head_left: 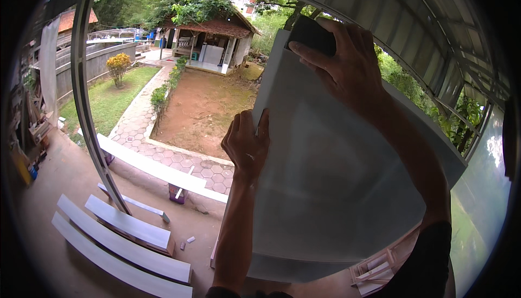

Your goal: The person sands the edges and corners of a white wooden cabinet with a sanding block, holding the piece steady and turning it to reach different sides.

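Sanding an upright panel. The large pale grey panel [336, 189] stood nearly vertical before the person, its lower edge near the floor [65, 189]. The left hand [247, 143] clasped the panel's left edge, fingers curled round it as a steadying grip. The right hand [347, 64] pressed a dark sanding block [310, 35] flat against the top corner, fingers closed over the block. Judged good practice here: keep the block flush, pressure even, and the bracing hand firm so the panel does not rock. Painted planks [125, 238] lay on the floor at left.
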Demonstrator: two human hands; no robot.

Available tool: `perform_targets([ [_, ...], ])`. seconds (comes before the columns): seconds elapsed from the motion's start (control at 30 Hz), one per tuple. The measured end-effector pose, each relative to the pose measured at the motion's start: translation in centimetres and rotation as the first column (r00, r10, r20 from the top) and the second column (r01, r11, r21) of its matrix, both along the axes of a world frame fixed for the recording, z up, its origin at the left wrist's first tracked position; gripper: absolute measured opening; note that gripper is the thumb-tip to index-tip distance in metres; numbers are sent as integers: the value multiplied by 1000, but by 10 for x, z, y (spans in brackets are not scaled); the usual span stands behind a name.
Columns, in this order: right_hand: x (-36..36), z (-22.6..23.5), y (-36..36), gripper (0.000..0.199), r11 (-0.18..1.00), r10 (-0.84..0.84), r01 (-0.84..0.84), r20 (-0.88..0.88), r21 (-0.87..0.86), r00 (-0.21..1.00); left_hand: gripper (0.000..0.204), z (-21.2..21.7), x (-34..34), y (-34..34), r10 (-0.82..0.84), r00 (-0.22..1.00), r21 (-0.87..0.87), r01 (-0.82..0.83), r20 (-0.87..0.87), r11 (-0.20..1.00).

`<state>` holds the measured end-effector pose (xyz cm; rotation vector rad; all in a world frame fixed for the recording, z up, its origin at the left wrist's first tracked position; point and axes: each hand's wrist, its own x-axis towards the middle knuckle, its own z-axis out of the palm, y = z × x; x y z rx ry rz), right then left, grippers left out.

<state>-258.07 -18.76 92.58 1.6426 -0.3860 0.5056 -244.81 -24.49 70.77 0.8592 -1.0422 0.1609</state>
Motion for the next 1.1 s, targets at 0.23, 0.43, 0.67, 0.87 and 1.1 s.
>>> perform_targets([
  [0.23,-21,11,11,32,997,-34,31,42,71,999,30,3,-2,1,-22,1000,-19,22,5,1000],
  [0.43,-9,9,2,31,999,-8,6,38,49,999,28,3,-2,1,-31,999,2,31,-16,1000],
  [0.67,17,4,-14,34,999,43,-42,74,-3,996,28,1,3,1,-57,998,-17,57,-1,998],
  [0.87,21,8,-18,37,995,58,-50,90,-89,994,27,1,-4,2,14,1000,-3,-14,-24,1000],
  [1.1,-24,-12,-12,34,998,37,-30,149,-50,988,29,-5,7,-9,32,998,-98,-27,47,995],
])
